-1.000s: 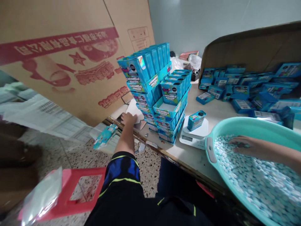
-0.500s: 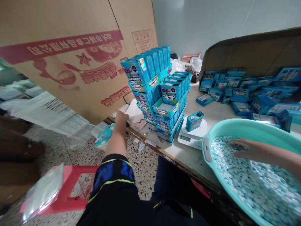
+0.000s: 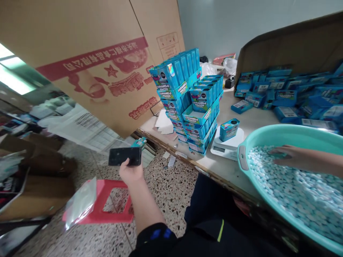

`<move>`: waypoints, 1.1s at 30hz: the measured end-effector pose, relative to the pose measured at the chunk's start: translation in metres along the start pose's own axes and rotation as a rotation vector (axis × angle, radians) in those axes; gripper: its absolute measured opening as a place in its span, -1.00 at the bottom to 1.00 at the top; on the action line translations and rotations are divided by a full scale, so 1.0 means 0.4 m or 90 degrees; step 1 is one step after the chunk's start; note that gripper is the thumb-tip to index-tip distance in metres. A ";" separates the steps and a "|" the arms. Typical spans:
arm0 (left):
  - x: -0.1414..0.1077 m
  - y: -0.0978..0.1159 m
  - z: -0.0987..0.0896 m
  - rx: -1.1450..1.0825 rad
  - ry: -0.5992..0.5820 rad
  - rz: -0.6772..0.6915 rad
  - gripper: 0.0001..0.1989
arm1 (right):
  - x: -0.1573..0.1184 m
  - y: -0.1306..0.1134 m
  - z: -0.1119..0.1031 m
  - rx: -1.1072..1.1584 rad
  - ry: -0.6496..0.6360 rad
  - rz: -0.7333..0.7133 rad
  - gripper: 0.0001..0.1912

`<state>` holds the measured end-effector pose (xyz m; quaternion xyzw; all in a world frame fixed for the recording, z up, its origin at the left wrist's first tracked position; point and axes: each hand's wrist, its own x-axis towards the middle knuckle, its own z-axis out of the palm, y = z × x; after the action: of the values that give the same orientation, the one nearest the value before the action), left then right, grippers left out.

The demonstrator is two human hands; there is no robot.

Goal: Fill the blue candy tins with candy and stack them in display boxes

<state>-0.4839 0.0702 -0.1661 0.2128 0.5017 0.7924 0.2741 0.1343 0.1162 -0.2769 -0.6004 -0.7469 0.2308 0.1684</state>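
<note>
smartphone [image 3: 116, 157] held out beside a crowded table [image 3: 226, 101]

the left hand [image 3: 132, 174] grips the smartphone above the speckled floor [image 3: 171, 192]; the right hand [image 3: 291, 155], fingers parted, touches candies [image 3: 284, 192] in the turquoise tub [image 3: 294, 134]. display trays [image 3: 197, 117] stand stacked near a digital scale [image 3: 222, 151], below a pale wall [image 3: 211, 28].
</note>
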 end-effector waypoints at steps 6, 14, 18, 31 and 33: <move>-0.147 0.080 0.142 -0.139 -0.081 0.121 -0.67 | 0.045 -0.006 -0.047 0.170 0.014 -0.305 -0.80; -0.476 -0.023 0.556 -0.231 -0.598 -0.172 -0.63 | -0.012 -0.179 -0.179 0.195 0.058 0.123 -0.69; -0.583 -0.134 0.807 -0.311 -0.726 -0.295 -0.64 | -0.011 -0.234 -0.215 0.387 0.066 0.107 -0.50; -0.530 -0.344 0.910 -0.266 -0.828 -0.488 -0.60 | 0.001 -0.303 -0.195 0.799 0.110 0.076 -0.63; -0.526 -0.352 0.906 -0.263 -0.800 -0.491 -0.58 | 0.002 -0.312 -0.190 0.785 0.113 0.100 -0.59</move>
<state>-0.0711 0.2285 -0.1603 0.3779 0.1317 0.4484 0.7992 0.0719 0.1065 -0.1451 -0.4630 -0.4131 0.5800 0.5277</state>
